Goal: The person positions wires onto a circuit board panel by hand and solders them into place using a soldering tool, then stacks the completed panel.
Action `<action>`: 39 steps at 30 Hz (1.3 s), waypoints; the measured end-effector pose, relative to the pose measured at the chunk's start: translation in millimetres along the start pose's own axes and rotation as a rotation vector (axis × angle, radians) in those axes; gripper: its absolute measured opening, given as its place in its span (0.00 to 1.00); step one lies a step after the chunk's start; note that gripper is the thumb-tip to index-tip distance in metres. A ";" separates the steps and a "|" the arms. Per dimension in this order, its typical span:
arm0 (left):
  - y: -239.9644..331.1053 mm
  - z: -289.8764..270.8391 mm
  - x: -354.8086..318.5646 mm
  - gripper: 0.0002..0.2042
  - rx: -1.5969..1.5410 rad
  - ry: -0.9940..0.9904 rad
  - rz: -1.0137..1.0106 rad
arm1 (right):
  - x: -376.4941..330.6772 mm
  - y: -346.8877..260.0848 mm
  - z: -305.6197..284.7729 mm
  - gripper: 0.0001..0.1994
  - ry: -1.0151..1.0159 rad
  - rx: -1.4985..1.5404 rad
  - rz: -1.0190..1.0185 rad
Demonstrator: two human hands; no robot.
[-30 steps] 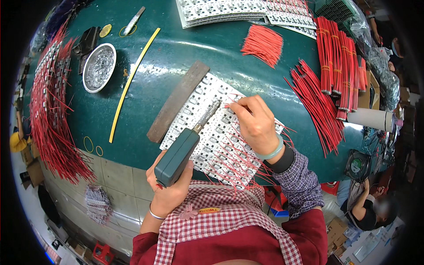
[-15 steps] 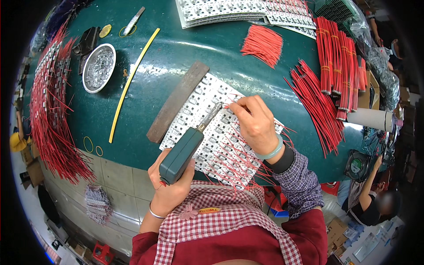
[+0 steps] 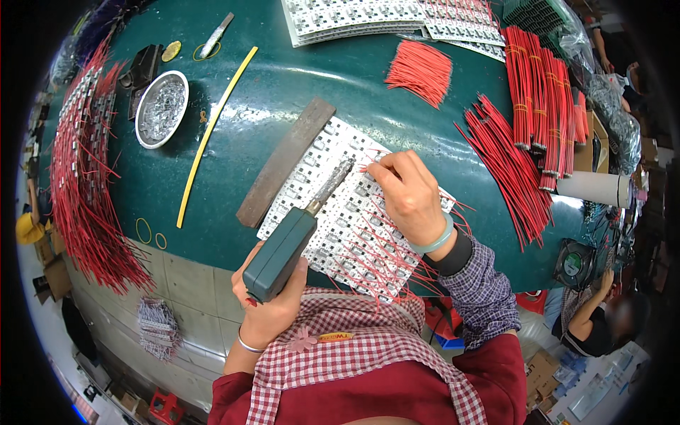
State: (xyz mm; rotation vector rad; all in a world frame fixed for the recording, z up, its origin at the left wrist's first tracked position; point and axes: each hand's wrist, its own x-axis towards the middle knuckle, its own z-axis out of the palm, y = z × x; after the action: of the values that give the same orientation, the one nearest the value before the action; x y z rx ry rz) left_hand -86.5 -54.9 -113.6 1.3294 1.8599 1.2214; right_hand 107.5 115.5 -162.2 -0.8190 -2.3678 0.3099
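Gripping a green soldering iron [image 3: 281, 251] in the left hand [image 3: 273, 308], fingers wrapped tight around its chunky handle near the table's front edge. Pointing the metal tip up and to the right, down onto a white circuit board panel [image 3: 333, 205] lying flat on the dark green table [image 3: 283, 92]. Pinching a thin red wire [image 3: 370, 168] with the right hand [image 3: 407, 198], thumb and fingertips closed on it right beside the iron's tip, palm resting over the panel. Showing rows of red wires already sticking out from the panel's near side toward the checked apron. Lying just beyond the panel, a dark flat bar [image 3: 287, 161], touching its far edge. Sitting further left, a yellow strip [image 3: 212, 127] and a round metal dish [image 3: 161, 108]. Piled well to the right, bundles of red wires [image 3: 538, 106]; stacked at the far edge, more white panels [image 3: 382, 18].
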 end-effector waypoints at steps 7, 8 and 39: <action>-1.4 0.2 -4.1 0.07 -0.029 0.027 -0.055 | -2.7 -14.7 -4.1 0.12 0.035 -0.054 0.001; -1.4 0.3 -3.8 0.07 -0.040 0.026 -0.057 | -3.0 -16.3 -3.2 0.12 0.035 -0.054 -0.001; -2.5 2.6 2.3 0.07 -0.068 0.012 -0.027 | -4.6 -22.0 5.4 0.07 0.038 0.052 0.080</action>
State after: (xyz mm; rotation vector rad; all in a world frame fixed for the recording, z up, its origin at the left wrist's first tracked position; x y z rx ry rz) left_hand -86.3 -52.1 -116.8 1.2587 1.8227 1.2699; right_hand 96.5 95.4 -159.9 -0.8886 -2.2859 0.3841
